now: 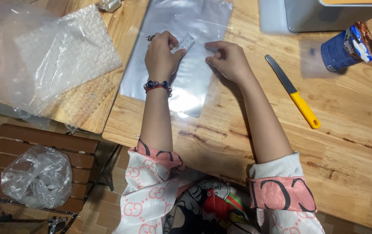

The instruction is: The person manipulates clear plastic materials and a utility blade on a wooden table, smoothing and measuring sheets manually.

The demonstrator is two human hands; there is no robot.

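left hand (162, 54) pinching small label (185, 43) above grey mailer bag (186, 82) | right hand (228, 58) curled, fingertips pressing bag | label not yet stuck flat | knife (293, 92) right of bag, untouched

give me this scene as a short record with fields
left hand: left hand pinches a small label over the bag
right hand: right hand presses fingertips on the silver plastic bag
surface: wooden table
right of hands: yellow-handled knife, blue cup on its side
left of hands: bubble wrap in clear plastic
below table: slatted chair with a crumpled clear bag
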